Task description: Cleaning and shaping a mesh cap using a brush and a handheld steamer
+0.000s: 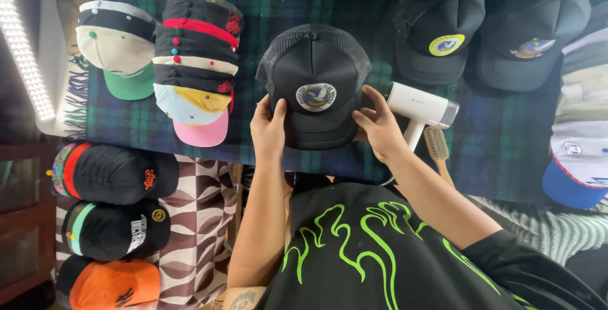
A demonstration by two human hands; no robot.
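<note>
A black cap (pixel 315 88) with a mesh back and a round badge on its front lies on a dark plaid cloth (pixel 500 132), its brim toward the person. The left hand (pixel 268 127) pinches the brim's left edge, thumb on top and fingers curled under, and the right hand (pixel 379 125) presses spread fingers on the brim's right edge, so both hands are closed on the one cap. It sits flat and square, which suggests it is nearly placed, though the hands have not let go. Around it much looks already arranged: two more black caps (pixel 487 28) lie at the upper right, a tall stack of coloured caps (pixel 197 63) and a shorter stack (pixel 117 47) sit to the left, and three dark caps (pixel 114 218) line a patterned cloth below them. A white handheld steamer (pixel 418 104) and a wooden brush (pixel 437 145) rest just beside the right hand. More caps (pixel 576 158) are piled at the right edge. No box, bin or other container shows anywhere.
</note>
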